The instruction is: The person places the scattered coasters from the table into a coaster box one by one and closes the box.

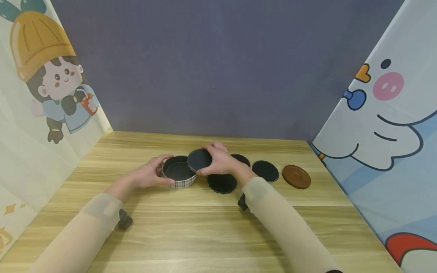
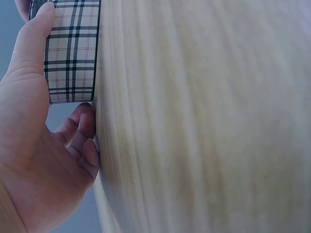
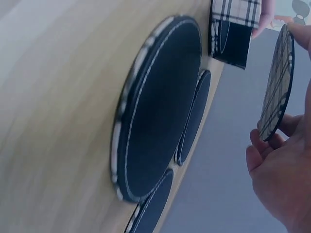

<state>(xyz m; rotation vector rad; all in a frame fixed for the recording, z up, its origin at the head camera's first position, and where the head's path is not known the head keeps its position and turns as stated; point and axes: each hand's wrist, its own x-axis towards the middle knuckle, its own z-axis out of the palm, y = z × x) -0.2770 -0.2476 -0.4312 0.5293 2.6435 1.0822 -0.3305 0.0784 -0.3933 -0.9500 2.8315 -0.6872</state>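
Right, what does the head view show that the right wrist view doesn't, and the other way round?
Only the head view shows the brown disc at the right. Only the right wrist view shows the plaid face of the held disc. Both show the right grip on that disc, the plaid container and three black discs on the table.

Apparel, as observed, comprises a plain cream left sleeve [image 1: 73, 231] and a matching right sleeve [image 1: 286, 223], both long and ending in greyish, mottled cuffs [image 1: 104, 207], with a small, black, blocky left wrist unit [image 1: 125, 220] and a similar right wrist unit [image 1: 242, 203] protruding along their inner sides.
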